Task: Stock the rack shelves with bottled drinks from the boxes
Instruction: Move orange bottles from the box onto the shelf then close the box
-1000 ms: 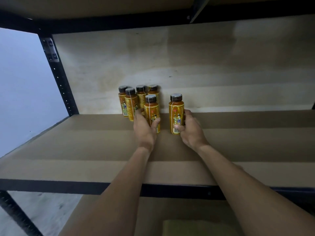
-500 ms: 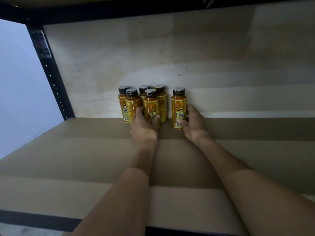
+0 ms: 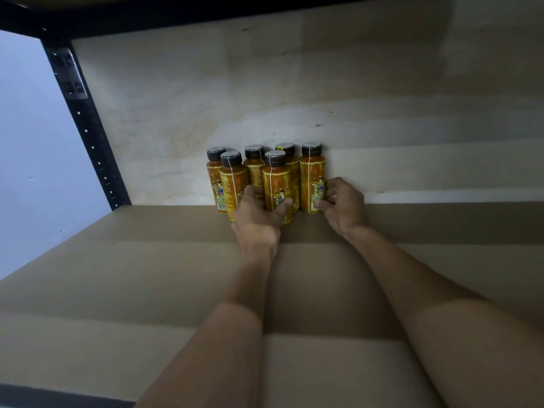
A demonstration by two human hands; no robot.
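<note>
My left hand point(image 3: 256, 219) wraps front bottle point(image 3: 276, 184), right hand point(image 3: 345, 209) grips end bottle point(image 3: 312, 178), both standing on shelf point(image 3: 141, 260). Risk: careless shove knocks back-row bottles point(image 3: 255, 164) beyond left hand; tall, they topple.

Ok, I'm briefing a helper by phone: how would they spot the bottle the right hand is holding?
Follow the pale back wall to the cluster of six orange bottles. It is the rightmost bottle, gripped low by the right hand. Only it has bare wall to its right.
</note>
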